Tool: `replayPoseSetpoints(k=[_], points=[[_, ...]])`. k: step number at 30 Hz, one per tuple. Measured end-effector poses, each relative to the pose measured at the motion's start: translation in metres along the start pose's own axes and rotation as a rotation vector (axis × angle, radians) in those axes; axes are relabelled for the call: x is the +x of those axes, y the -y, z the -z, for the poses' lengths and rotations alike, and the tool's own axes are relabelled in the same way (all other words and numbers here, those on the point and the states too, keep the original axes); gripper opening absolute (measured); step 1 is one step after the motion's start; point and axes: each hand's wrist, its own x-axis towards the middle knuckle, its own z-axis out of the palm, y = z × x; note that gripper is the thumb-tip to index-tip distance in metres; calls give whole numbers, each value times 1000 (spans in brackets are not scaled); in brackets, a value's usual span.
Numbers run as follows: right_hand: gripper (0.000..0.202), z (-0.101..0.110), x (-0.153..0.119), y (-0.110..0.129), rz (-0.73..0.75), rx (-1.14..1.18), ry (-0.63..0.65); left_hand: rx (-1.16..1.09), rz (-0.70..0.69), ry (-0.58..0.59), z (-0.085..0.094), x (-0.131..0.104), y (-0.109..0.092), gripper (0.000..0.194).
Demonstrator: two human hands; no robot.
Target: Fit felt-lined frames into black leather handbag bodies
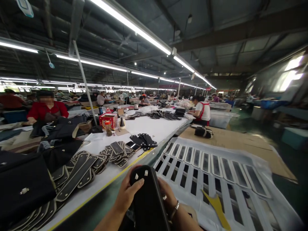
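At your far left, one dark bag point(26, 183) with a single metal fitting lies at the near end of the white worktable point(161, 130). Right of it, a heap of pale-edged strips point(74, 176) runs along the surface; the strips overlap and cannot be fully counted. Behind them stand one red box point(104, 122), one jar point(108, 129) and one cone point(122, 124). Next along lie one phone point(133, 145) and, just beside it, a fan of dark pieces point(146, 140), several overlapping. Beyond the fan, the tabletop offers a bare stretch; a yellow stripe point(106, 185) marks its near edge.

Your left hand point(127, 191) grips the left edge of one black panel point(149, 199), thumb laid on its face. The panel is held in front of you, off the worktable, in the gap before the rack. Its rounded end points away from you; its long axis runs outward, leaning slightly left. Two pale tabs point(146, 173) show near that end. Your right hand point(168, 195) closes around the right edge, fingers partly hidden.

To the right, near that hand, a pale slotted rack point(201, 189) carries a row of about ten grey panels point(217, 166). One yellow piece point(218, 207) lies across its slots. Beyond the rack, one black bundle point(203, 132) rests on cardboard point(231, 139)
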Motion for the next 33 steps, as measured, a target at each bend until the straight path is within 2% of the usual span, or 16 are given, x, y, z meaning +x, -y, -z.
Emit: replayPoseSetpoints(k=[3, 5, 6, 8, 10, 15, 18, 20, 22, 26, 29, 33], points=[[49, 20, -15, 11, -12, -11, -303, 28, 8, -13, -4, -3, 4, 44], [46, 31, -26, 29, 62, -80, -371, 61, 5, -14, -7, -4, 5, 42], [44, 35, -31, 39, 121, -147, -293, 72, -4, -15, -9, -5, 5, 41], [40, 40, -36, 57, 197, -291, -43, 74, -25, -21, -14, -5, 7, 42], [37, 42, -37, 68, 203, -334, 136, 41, -27, -21, -22, -6, 11, 50], [42, 42, -34, 65, 155, -28, 302, -89, 32, -29, -39, -16, 21, 70], [45, 42, -35, 53, 126, 166, 329, -106, 102, -10, -45, -29, 32, 83], [46, 41, -38, 46, 104, 210, 304, -85, 129, 9, -46, -41, 41, 86], [48, 40, -42, 41, 85, 172, 263, -17, 116, 25, -45, -54, 50, 84], [48, 44, -54, 40, 57, -79, 265, 112, 51, 40, -43, -73, 59, 83], [43, 53, -71, 45, 44, -130, 257, 137, -19, 67, -54, -79, 52, 82], [44, 63, -93, 63, 50, 246, 190, 236, -92, 143, -70, -79, 21, 86]])
